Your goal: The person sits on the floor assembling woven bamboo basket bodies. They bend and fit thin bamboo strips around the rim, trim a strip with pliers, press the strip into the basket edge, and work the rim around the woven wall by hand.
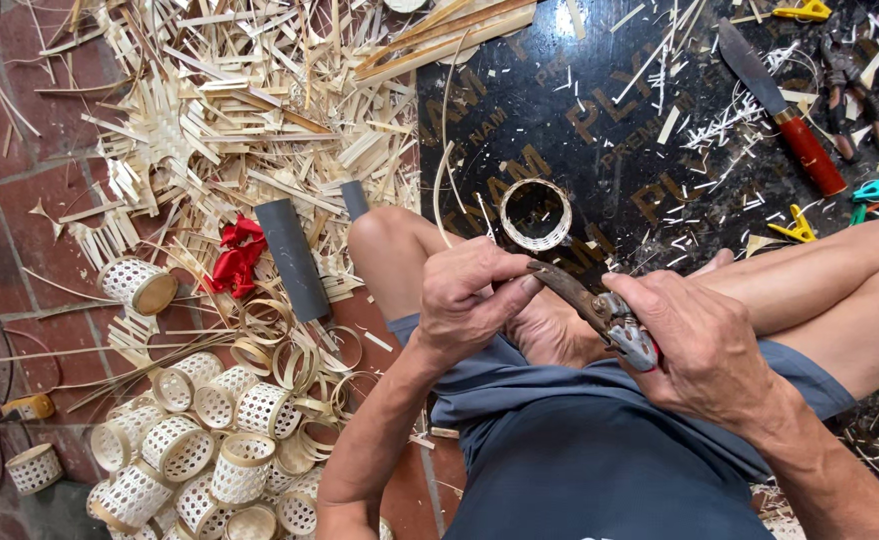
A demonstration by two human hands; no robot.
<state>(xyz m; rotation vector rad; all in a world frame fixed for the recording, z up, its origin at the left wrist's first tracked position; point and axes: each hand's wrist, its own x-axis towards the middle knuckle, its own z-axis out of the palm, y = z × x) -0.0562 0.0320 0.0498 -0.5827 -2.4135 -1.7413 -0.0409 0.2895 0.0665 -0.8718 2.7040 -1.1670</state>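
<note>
My right hand (704, 345) clenches worn metal pruning shears (599, 310); my left hand (469, 295) pinches their tip, so I keep fingertips clear.

Sitting cross-legged on the floor, in blue shorts (599, 450). Right hand (704, 345) wrapped around the handles of garden shears (599, 310). Left hand (469, 295) pinching the brown blade tip. Just past the hands, a thin bamboo ring (536, 214) on a black board (599, 130). Farther off on that board, a red-handled knife (779, 105) and bright clips (794, 228). On the left, small woven baskets (199, 450) in a heap, a grey pipe (292, 258), a red ribbon (237, 255), and lots of bamboo strips (239, 100).
</note>
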